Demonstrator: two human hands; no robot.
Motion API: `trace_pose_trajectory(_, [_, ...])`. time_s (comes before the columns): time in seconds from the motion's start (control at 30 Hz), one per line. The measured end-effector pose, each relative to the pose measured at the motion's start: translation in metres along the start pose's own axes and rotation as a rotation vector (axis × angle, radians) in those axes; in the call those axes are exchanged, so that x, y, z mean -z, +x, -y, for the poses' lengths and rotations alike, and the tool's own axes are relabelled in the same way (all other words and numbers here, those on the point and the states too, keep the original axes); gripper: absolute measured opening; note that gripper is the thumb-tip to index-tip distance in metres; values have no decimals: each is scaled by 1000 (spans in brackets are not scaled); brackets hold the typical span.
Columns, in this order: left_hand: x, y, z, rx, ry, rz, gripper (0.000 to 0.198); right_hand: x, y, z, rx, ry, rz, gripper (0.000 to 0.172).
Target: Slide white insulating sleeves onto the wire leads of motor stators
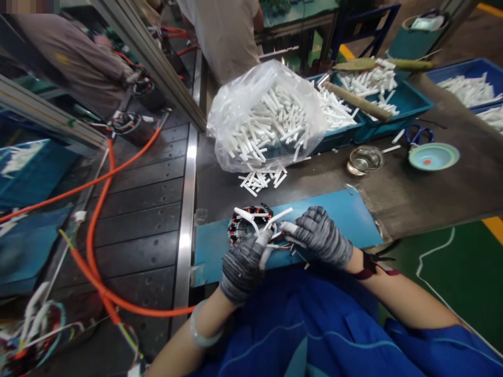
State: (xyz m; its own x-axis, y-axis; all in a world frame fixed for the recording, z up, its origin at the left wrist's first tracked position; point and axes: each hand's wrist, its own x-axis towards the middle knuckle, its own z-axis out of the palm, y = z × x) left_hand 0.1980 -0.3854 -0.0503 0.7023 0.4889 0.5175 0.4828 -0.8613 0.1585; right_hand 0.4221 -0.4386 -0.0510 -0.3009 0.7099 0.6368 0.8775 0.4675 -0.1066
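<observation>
A round motor stator (248,226) with copper windings and white sleeved wires rests on a blue pad (334,209) at the table's near edge. My left hand (242,264), in a grey knit glove, grips the stator's near side with fingers curled. My right hand (320,235), also gloved, is closed and pinches a white sleeve tube (286,227) at the stator's right side. Thin coloured wires trail from the stator under my right hand.
A clear plastic bag (267,118) of white sleeve tubes lies behind, with loose tubes (261,179) spilled in front. Blue bins (396,102) hold more tubes. A glass dish (364,158), a green bowl (433,156) and scissors (418,134) sit right. Orange cables (102,209) cross the conveyor left. Another person (226,31) stands behind.
</observation>
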Motion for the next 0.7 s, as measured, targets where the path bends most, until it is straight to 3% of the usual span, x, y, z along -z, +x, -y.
trace_pose_trajectory(0.13, [-1, 0, 2, 9, -7, -6, 28, -10, 2, -7, 71, -43, 69, 25])
trace_pose_trajectory(0.23, [-2, -1, 5, -20, -39, 12, 27, -15, -5, -7, 29, 86, 196, 32])
trace_pose_trajectory(0.33, [-4, -3, 7, -38, -76, 50, 32, -17, -14, -1, -218, 462, 285, 39])
trace_pose_trajectory(0.47, [-4, -5, 4, -24, -11, 56, 36, -13, -19, -1, -536, 950, 392, 33])
trace_pose_trajectory(0.6, [0, 0, -4, 2, 32, 42, 30, -1, -14, -26, -489, 866, 493, 31])
trace_pose_trajectory(0.7, [4, 4, -6, -2, 36, 12, 29, 0, -6, -43, -552, 684, 458, 37])
